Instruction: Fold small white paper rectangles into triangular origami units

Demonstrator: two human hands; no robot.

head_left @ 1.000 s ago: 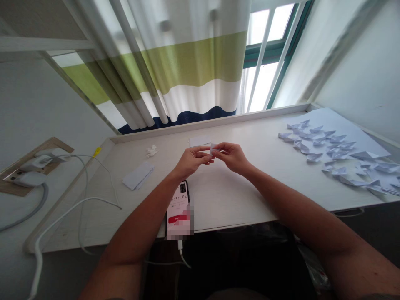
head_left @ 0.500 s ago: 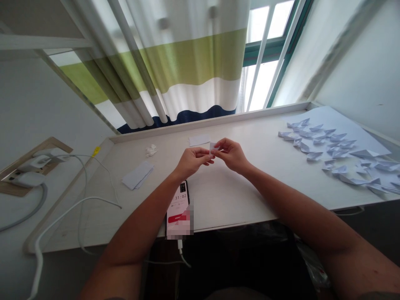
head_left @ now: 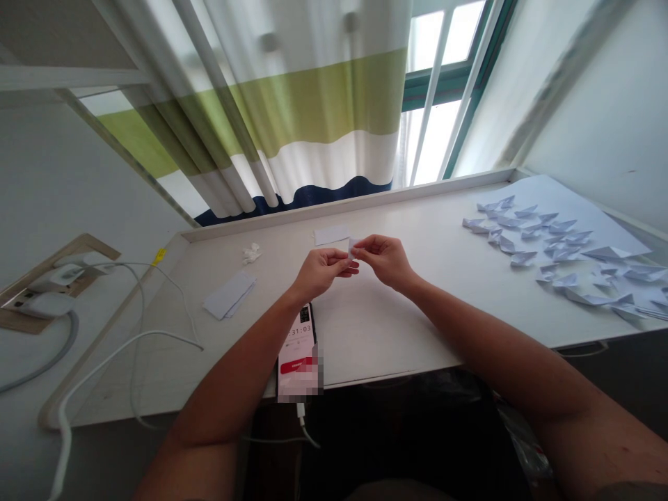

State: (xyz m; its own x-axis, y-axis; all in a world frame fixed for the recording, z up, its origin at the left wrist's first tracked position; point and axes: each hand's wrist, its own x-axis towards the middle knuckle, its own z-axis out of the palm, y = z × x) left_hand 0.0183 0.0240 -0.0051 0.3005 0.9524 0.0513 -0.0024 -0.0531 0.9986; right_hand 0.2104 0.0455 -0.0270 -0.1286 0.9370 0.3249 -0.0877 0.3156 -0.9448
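Note:
A small folded piece of white paper (head_left: 353, 246) is held up between my two hands above the white desk. My left hand (head_left: 322, 271) pinches its lower left side with thumb and fingers. My right hand (head_left: 385, 257) grips the upper right side, thumb against index finger. Fingers cover much of the paper, so its exact folds are hidden. Just behind the hands lies a flat white paper slip (head_left: 330, 235). Many folded paper boats (head_left: 522, 236) sit in loose rows at the right of the desk.
A phone (head_left: 297, 355) with a running timer lies by my left forearm, its cable plugged in. Left of it are stacked paper slips (head_left: 228, 295) and a crumpled white scrap (head_left: 251, 253). White cables (head_left: 140, 337) trail from a wall socket. Curtains (head_left: 323, 104) hang behind the desk.
My right fingers have shifted slightly on the folded paper, and less of it shows now. Both hands stay in nearly the same place. The phone timer has advanced one second.

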